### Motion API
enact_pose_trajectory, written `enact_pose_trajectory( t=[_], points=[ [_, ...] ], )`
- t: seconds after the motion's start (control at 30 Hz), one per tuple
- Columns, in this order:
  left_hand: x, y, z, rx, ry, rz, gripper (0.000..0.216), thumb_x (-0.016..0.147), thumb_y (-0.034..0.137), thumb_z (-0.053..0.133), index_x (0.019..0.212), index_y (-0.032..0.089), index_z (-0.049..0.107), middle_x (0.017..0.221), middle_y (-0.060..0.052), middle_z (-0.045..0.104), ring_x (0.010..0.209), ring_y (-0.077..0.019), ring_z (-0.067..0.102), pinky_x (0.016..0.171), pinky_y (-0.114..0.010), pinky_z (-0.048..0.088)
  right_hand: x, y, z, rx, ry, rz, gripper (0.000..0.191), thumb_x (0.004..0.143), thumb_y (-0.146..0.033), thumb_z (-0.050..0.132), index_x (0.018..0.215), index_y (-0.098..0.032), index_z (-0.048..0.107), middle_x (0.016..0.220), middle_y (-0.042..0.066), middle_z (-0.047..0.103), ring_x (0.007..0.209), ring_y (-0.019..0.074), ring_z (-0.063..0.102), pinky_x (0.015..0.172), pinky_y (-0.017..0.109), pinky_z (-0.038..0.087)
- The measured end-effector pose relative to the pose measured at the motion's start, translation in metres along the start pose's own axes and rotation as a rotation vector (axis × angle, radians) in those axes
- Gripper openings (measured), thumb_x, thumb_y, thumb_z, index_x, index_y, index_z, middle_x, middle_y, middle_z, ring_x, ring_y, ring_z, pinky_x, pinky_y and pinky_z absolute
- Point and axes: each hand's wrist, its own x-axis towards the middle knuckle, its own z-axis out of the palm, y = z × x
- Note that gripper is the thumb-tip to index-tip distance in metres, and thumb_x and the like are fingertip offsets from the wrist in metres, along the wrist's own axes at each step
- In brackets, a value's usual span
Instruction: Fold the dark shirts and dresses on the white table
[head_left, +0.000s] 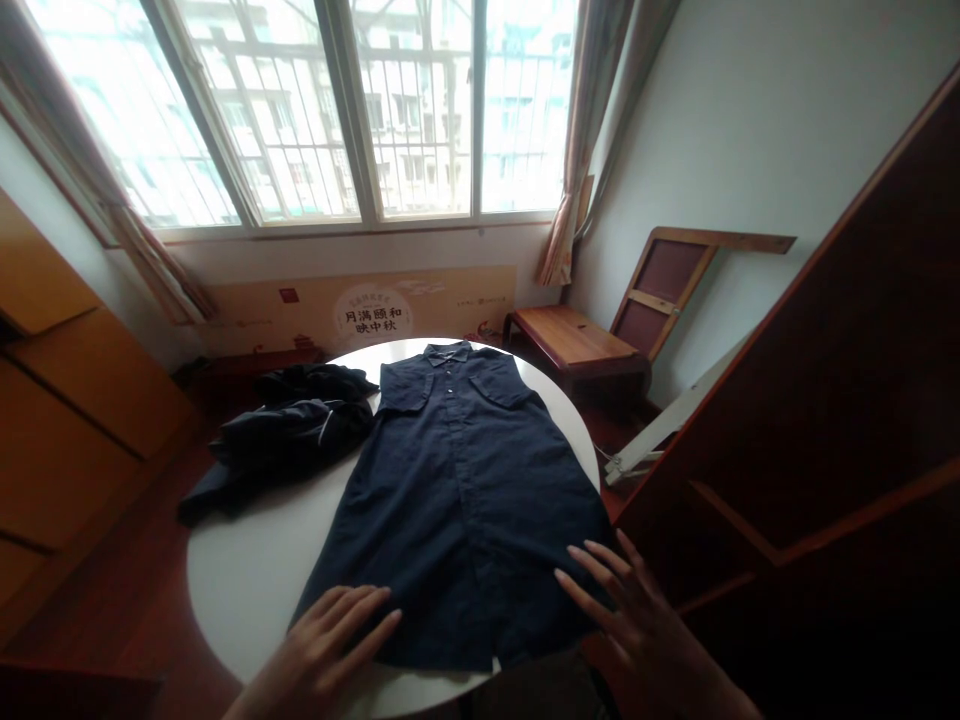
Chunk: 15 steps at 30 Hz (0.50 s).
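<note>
A dark navy button-up shirt (461, 470) lies spread flat on a round white table (247, 570), collar toward the window, sleeves folded in. My left hand (330, 640) rests open with fingers flat at the shirt's lower left hem. Over the lower right edge of the shirt my right hand (637, 620) is open with spread fingers. Neither hand holds anything.
A heap of dark clothes (289, 430) lies on the table's left side and hangs over the edge. A wooden chair (600, 335) stands behind the table at right. A dark wooden cabinet (825, 450) is close on the right, an orange cabinet (67, 400) on the left.
</note>
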Motion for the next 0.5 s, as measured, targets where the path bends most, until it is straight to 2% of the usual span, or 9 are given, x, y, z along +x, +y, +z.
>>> enact_pose_trajectory(
  t=[0.03,0.1,0.17,0.27,0.33,0.4,0.5],
  points=[
    [0.01,0.006,0.004,-0.017,-0.001,0.028,0.045,0.097,0.01,0.034,0.137,0.019,0.053,0.126,-0.01,0.062,0.116,-0.0212,0.056,0.095,-0.034,0.049,0.006,-0.004,0.001,0.009,-0.012,-0.082,0.064,0.079,0.003,0.044,0.135,-0.023,0.057,0.141,0.007,0.054,0.133,0.0249,0.044,0.12,0.059,0.008],
    [0.027,0.018,0.014,-0.046,0.011,0.064,0.042,0.098,0.009,0.034,0.133,0.018,0.056,0.124,-0.011,0.063,0.114,-0.0213,0.056,0.094,-0.036,0.049,0.016,-0.009,0.005,0.035,-0.033,-0.189,0.059,0.08,0.002,0.043,0.134,-0.019,0.057,0.143,0.007,0.053,0.139,0.0241,0.038,0.121,0.057,0.004],
    [0.041,0.028,0.024,-0.084,0.03,0.054,0.035,0.098,0.009,0.038,0.125,0.015,0.059,0.115,-0.011,0.064,0.104,-0.0209,0.059,0.089,-0.036,0.049,0.023,-0.012,0.008,0.087,-0.075,-0.23,0.057,0.082,-0.001,0.045,0.135,-0.017,0.056,0.147,0.008,0.049,0.142,0.0252,0.033,0.121,0.057,0.008],
    [0.055,0.035,0.031,-0.13,0.023,-0.016,0.026,0.096,0.009,0.045,0.115,0.013,0.061,0.095,-0.008,0.065,0.082,-0.0178,0.06,0.075,-0.033,0.05,0.027,-0.015,0.01,0.203,-0.172,-0.269,0.064,0.08,-0.005,0.048,0.143,-0.017,0.048,0.154,0.009,0.04,0.145,0.0271,0.029,0.119,0.055,0.019],
    [0.06,0.035,0.029,-0.139,-0.02,-0.06,0.032,0.094,0.004,0.042,0.121,0.013,0.057,0.084,-0.005,0.063,0.07,-0.0161,0.058,0.068,-0.031,0.049,0.027,-0.015,0.01,0.269,-0.212,-0.264,0.068,0.079,-0.006,0.048,0.147,-0.016,0.043,0.155,0.01,0.037,0.144,0.0277,0.03,0.118,0.054,0.025],
    [0.063,0.033,0.022,-0.152,-0.046,-0.095,0.044,0.09,-0.002,0.036,0.129,0.012,0.052,0.08,-0.003,0.061,0.065,-0.0155,0.056,0.064,-0.03,0.048,0.024,-0.014,0.009,0.307,-0.213,-0.237,0.067,0.081,-0.005,0.047,0.147,-0.016,0.043,0.152,0.01,0.041,0.143,0.026,0.033,0.117,0.051,0.029],
    [0.064,0.032,0.013,-0.2,-0.021,-0.1,0.041,0.089,-0.001,0.035,0.125,0.012,0.053,0.087,-0.006,0.062,0.07,-0.0165,0.057,0.064,-0.03,0.047,0.02,-0.012,0.006,0.359,-0.191,-0.199,0.061,0.084,-0.002,0.045,0.143,-0.018,0.049,0.145,0.01,0.051,0.14,0.0228,0.039,0.116,0.047,0.034]
  ],
)
